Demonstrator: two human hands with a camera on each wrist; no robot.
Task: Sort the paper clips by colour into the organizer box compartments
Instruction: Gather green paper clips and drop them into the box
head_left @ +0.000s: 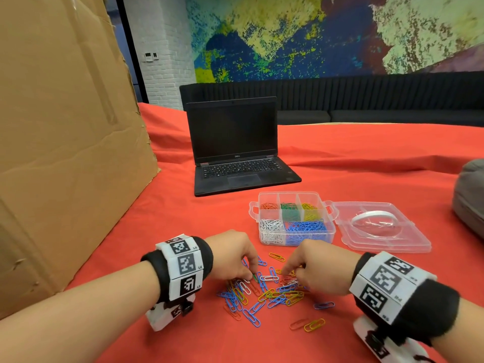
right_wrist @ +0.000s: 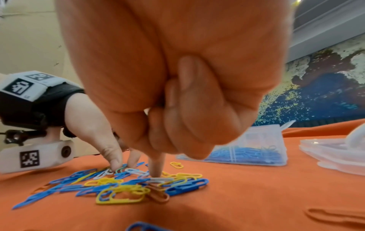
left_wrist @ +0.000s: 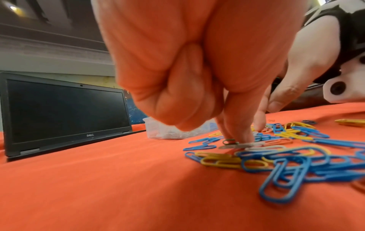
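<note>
A loose pile of blue, yellow, white and red paper clips (head_left: 264, 290) lies on the red cloth, in front of the clear organizer box (head_left: 331, 231). The box holds red (head_left: 268, 206), green (head_left: 289, 207), yellow (head_left: 310, 209), white (head_left: 271, 230) and blue clips (head_left: 306, 230) in separate compartments. My left hand (head_left: 252, 275) (left_wrist: 239, 140) is at the pile's far left and pinches a green clip (left_wrist: 229, 141) that lies on the cloth. My right hand (head_left: 288, 271) (right_wrist: 156, 171) presses its straight index finger on a white clip (right_wrist: 161, 180). Its thumb stands apart and its other fingers are curled.
The box's clear lid (head_left: 379, 229) lies open to the right with a white ring on it. An open black laptop (head_left: 235, 153) stands behind the box. A cardboard wall (head_left: 65, 140) rises on the left and a grey cushion (head_left: 471, 195) sits at the right edge. Stray clips (head_left: 309, 324) lie nearer me.
</note>
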